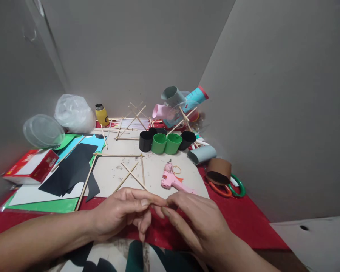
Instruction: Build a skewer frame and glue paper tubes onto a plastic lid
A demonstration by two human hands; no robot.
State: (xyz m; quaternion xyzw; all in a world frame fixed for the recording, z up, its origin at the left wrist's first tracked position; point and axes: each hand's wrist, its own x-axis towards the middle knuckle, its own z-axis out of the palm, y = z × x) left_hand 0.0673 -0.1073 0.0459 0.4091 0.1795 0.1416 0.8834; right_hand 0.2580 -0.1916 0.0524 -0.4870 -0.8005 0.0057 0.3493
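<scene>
My left hand (121, 213) and my right hand (197, 223) meet at the near edge of the work surface, fingertips touching. Both pinch the near end of a thin wooden stick (134, 176), which runs away from me and crosses a second stick to form an X. That X lies inside a frame of sticks (117, 155) on a beige board (155, 170). A pink glue gun (170, 178) rests on the board just beyond my right hand.
Black and green paper rings (163, 142) stand mid-board; further stick frames and paper tubes (175, 102) behind. Black, blue and green paper sheets (73, 166), a red box (31, 166), plastic lids (42, 130) and a bag lie left. A brown ring (218, 170) and scissors (232, 189) lie right. Walls enclose the space.
</scene>
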